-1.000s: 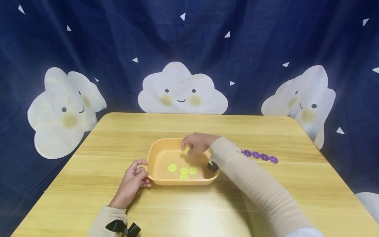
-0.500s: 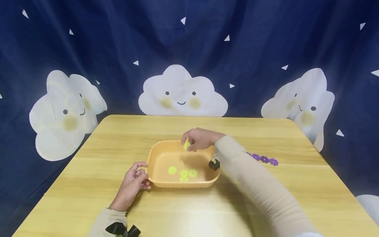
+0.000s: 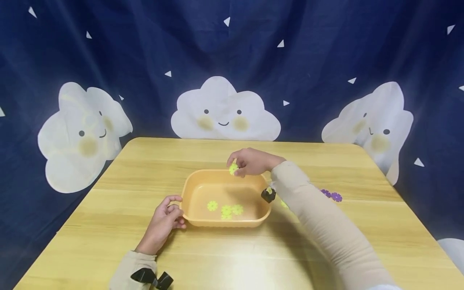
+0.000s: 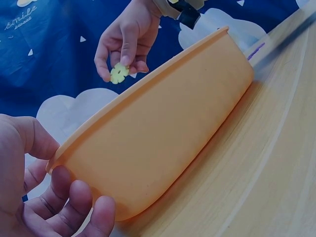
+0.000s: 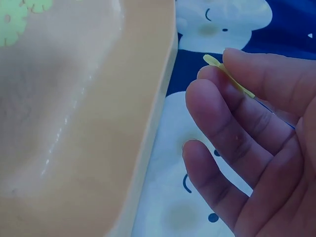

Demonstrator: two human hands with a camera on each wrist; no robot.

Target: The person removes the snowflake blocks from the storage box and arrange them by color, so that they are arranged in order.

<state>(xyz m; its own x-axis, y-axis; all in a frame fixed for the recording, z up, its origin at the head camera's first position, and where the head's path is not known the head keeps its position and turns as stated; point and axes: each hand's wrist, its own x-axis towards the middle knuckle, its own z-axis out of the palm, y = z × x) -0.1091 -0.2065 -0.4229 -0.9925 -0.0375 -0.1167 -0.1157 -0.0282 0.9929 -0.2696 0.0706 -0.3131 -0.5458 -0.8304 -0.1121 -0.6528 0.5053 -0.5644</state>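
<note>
My left hand (image 3: 164,221) grips the rim of an orange plastic basin (image 3: 191,189) at its left end. In the left wrist view its thumb and fingers (image 4: 69,197) bracket the rim corner. My right hand (image 3: 253,161) is over the basin's far rim, pinching a yellow flower-shaped disc (image 3: 233,168) between thumb and fingers. The right wrist view shows that disc (image 5: 227,76) edge-on, with the other fingers loosely bent. Several matching yellow discs (image 3: 212,206) lie on the basin floor, some overlapping.
Purple flower-shaped discs (image 3: 336,197) lie on the wooden table (image 3: 232,257) at the right, partly hidden by the right sleeve (image 3: 326,225). A yellow piece (image 3: 284,204) shows beside the basin, under that forearm. A dark blue cloud-print curtain (image 3: 308,40) hangs behind the table.
My right hand has risen out of the basin and shifted away and slightly right with the yellow disc. Its forearm now covers more of the purple row. The left hand stays on the rim.
</note>
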